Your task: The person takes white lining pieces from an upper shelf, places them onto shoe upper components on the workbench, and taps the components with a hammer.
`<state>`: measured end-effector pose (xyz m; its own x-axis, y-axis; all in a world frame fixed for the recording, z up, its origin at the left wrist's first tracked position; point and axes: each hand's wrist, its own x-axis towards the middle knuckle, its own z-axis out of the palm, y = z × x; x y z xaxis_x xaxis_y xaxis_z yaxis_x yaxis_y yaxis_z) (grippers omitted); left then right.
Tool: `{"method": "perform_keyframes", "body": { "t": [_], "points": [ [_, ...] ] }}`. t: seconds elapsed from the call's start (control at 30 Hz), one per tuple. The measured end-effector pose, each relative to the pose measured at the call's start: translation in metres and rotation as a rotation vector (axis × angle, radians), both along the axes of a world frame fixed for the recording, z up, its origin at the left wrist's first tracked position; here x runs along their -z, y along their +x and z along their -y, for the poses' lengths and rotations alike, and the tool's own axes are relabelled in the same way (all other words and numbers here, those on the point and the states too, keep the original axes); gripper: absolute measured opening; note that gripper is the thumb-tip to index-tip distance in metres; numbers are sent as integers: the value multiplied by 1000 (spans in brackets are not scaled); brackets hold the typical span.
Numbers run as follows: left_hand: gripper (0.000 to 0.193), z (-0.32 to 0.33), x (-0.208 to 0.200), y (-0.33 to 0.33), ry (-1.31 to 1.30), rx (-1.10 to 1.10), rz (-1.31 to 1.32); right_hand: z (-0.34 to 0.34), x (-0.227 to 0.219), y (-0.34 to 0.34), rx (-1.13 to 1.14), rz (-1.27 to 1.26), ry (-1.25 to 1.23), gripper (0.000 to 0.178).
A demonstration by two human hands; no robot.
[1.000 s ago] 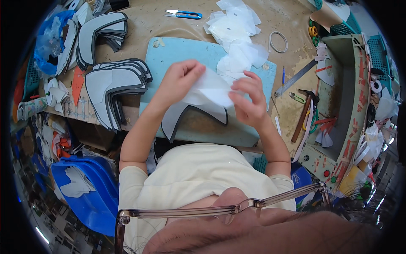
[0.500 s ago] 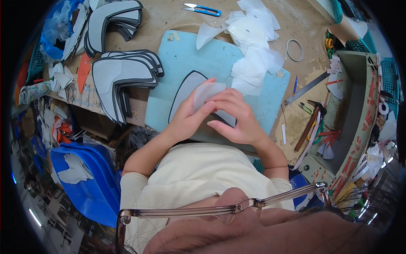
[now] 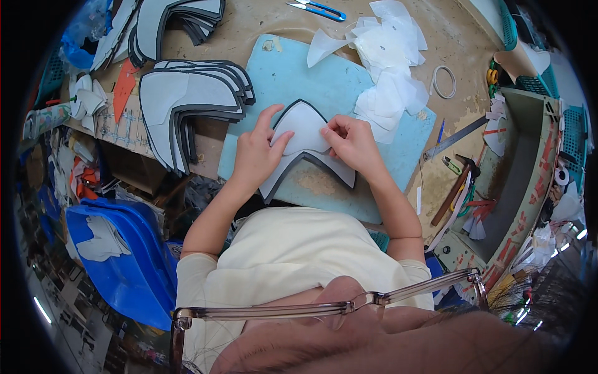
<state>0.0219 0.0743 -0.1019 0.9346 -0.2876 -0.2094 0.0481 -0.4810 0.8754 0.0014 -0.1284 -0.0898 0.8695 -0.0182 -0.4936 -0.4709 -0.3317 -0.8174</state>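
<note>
The left hand (image 3: 258,156) covers the left wing of the black-edged cutout (image 3: 306,146). The upper-left stack of cutouts (image 3: 180,19) is cut off by the frame's top, and stuff in the right-side tray (image 3: 517,181) is too tiny to make out.

Worn wooden bench (image 3: 249,19); on it: light-blue cutting mat (image 3: 293,68), stacked grey pieces (image 3: 187,100), scissors (image 3: 314,9), steel ruler (image 3: 453,138).

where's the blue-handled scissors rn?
Head view, top centre: the scissors lie on the workbench beyond the light blue cutting mat, just left of the pile of white paper pieces, far from both hands.
</note>
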Motion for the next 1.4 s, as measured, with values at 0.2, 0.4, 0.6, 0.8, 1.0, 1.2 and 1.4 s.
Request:
{"method": "perform_keyframes", "body": {
  "t": [0.2, 0.4, 0.6, 0.8, 1.0, 1.2, 1.4],
  "points": [
    [51, -6, -14, 7, 612, 200, 269, -4, 7, 1, -300, 397, -621, 16],
    [42, -48, -25, -17, -134, -10, 171, -9, -25, -4, -338, 875, -150, 14],
    [45, -124, -51, 35, 92, -637, 516, -85, -23, 122, -350, 878, -68, 23],
    [50, -90, -14, -17, -877, -600, -316, -194, 29, 241, -571, 217, -254, 83],
    [61, -95, 19, 10, -1486, -872, -529, -197, 16, 225, -756, 3, -103, 100],
    [58, -87, 18, 14, -1554, -722, -421, -175, -4, 164, -765, 130, 185, 100],
    [57, -84, -1, -11, -1336, -414, -489, -102, -30, 84, -357, 420, 490, 97]
  ]
}}
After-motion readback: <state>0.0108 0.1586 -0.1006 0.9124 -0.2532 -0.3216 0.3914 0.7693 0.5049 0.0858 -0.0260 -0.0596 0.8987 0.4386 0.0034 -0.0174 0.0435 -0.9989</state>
